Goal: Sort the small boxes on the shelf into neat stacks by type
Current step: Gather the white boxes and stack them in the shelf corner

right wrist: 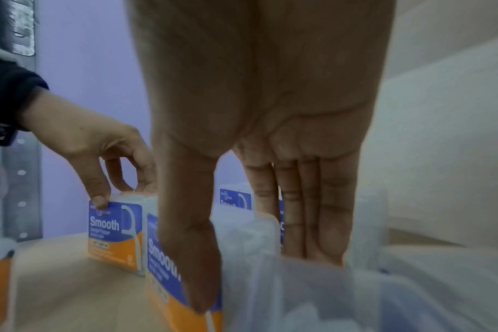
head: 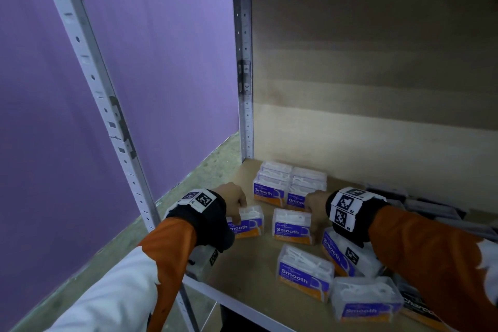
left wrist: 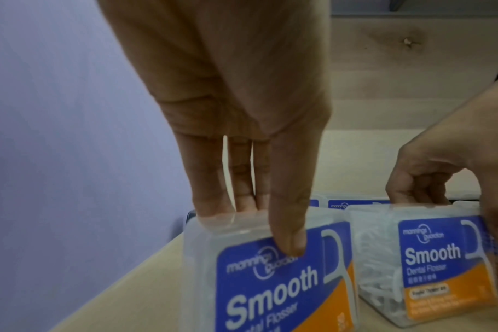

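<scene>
With each Smooth flosser box standing label-forward, left hand (head: 234,198) pinching the left box (head: 249,222), right hand (head: 314,203) clamping the middle box (head: 293,226), likely for lifting onto the rear stack (head: 289,186).

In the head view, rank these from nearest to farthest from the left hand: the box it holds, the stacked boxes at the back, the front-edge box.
1. Box the left hand holds, touching it.
2. Stacked boxes, back corner.
3. Front-edge box, far right.

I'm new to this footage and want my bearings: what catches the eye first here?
Both hands at once: the left hand pinches one Smooth flosser box near the shelf's left edge, and the right hand grips another box beside it. Behind them a neat stack sits in the back corner; looser boxes lie in front.
</scene>
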Demonstrator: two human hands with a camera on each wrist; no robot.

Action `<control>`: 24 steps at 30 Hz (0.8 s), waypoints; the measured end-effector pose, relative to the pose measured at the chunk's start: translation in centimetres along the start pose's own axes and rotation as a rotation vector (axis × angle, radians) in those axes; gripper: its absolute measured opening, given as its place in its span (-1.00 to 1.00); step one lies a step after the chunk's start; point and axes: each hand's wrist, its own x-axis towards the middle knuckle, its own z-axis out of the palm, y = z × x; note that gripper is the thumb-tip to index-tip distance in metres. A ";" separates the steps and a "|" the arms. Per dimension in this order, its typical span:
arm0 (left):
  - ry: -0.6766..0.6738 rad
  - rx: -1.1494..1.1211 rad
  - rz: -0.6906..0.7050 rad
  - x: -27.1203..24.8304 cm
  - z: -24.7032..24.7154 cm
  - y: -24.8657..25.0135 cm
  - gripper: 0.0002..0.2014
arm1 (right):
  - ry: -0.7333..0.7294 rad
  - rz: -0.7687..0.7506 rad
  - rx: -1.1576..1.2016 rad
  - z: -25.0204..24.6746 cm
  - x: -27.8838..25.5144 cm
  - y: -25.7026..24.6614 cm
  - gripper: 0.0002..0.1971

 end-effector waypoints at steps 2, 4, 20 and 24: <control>0.002 -0.006 0.004 0.0 0.0 -0.1 -0.48 | 0.012 -0.032 0.005 -0.3 -0.2 -0.2 -0.59; 0.006 -0.004 0.011 0.1 0.0 -0.1 -0.48 | 0.053 -0.064 -0.005 -0.4 -0.2 -0.5 -0.71; 0.058 0.139 0.198 2.2 -0.9 0.1 -0.57 | 0.141 -0.058 -0.119 -0.6 0.2 0.5 -0.53; 0.090 0.171 0.242 3.0 -1.1 0.4 -0.57 | 0.131 -0.047 -0.123 -0.9 0.6 1.1 -0.51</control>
